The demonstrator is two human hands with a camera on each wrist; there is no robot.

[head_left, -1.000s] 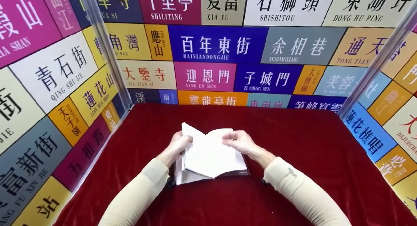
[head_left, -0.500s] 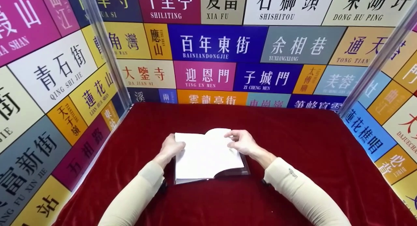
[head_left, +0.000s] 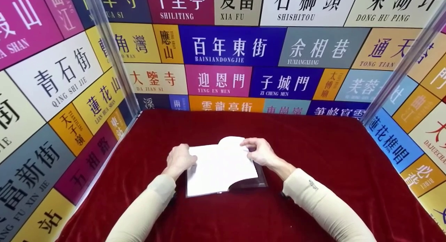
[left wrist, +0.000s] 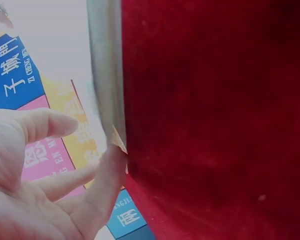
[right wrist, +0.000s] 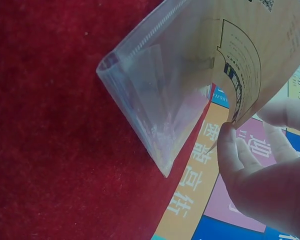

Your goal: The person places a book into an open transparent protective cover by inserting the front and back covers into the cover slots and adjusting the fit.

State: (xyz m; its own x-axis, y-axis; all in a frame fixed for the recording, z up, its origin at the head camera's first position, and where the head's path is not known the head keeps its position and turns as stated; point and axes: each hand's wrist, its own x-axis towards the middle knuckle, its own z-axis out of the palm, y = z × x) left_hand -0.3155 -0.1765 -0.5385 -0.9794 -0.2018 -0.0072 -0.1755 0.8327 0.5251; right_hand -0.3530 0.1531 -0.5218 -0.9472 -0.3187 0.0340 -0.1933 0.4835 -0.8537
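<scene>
An open book point(head_left: 219, 170) lies flat on the red velvet worktop point(head_left: 313, 158), between the two hands and directly ahead of the person. Its pages show white in the head view; a dark cover edge point(head_left: 259, 182) is visible under the pages, on the near side beneath the right hand.

The left hand point(head_left: 179, 160) rests on the left margin of the book, fingers straight and relaxed. In the left wrist view the fingertips point(left wrist: 112, 160) touch the edge of the page block point(left wrist: 106, 75); nothing is gripped.

The right hand point(head_left: 259, 152) sits at the far right corner of the book. Thumb and fingers pinch a single leaf point(head_left: 231, 142), which is lifted and curled upward clear of the pages below. In the right wrist view the thumb point(right wrist: 227, 150) bears on the edge of the curved leaf, whose underside carries printed text, and a clear plastic jacket point(right wrist: 150, 95) over the cover stands just beside the hand.

Both forearms wear cream sleeves point(head_left: 324, 203).

Panels of coloured signs with Chinese characters and Latin lettering point(head_left: 233, 50) enclose the worktop beyond and to either side of the hands. Two clear upright posts point(head_left: 111, 57) stand at the far corners, well apart from the hands.
</scene>
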